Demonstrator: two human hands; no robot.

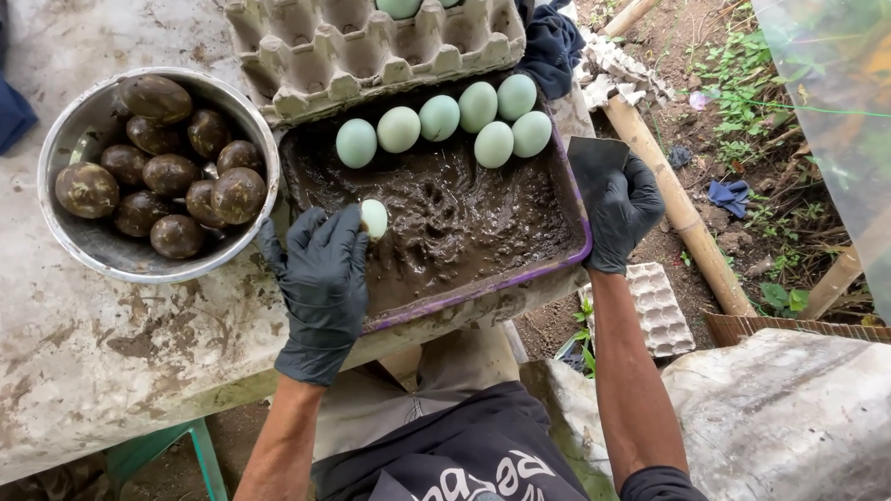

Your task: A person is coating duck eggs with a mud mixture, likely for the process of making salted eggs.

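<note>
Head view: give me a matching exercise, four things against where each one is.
Things:
1. mud-coated eggs
2. row of clean pale green eggs
3. single pale egg
4. scraper

Places:
A. in the right hand
B. at the far edge of the mud tray
C. in the metal bowl
D. in the left hand, over the mud

Pairs: 1-C, 2-B, 3-D, 4-A

I wear black gloves on my left hand and right hand, mud-smeared, with dark short sleeves.
</note>
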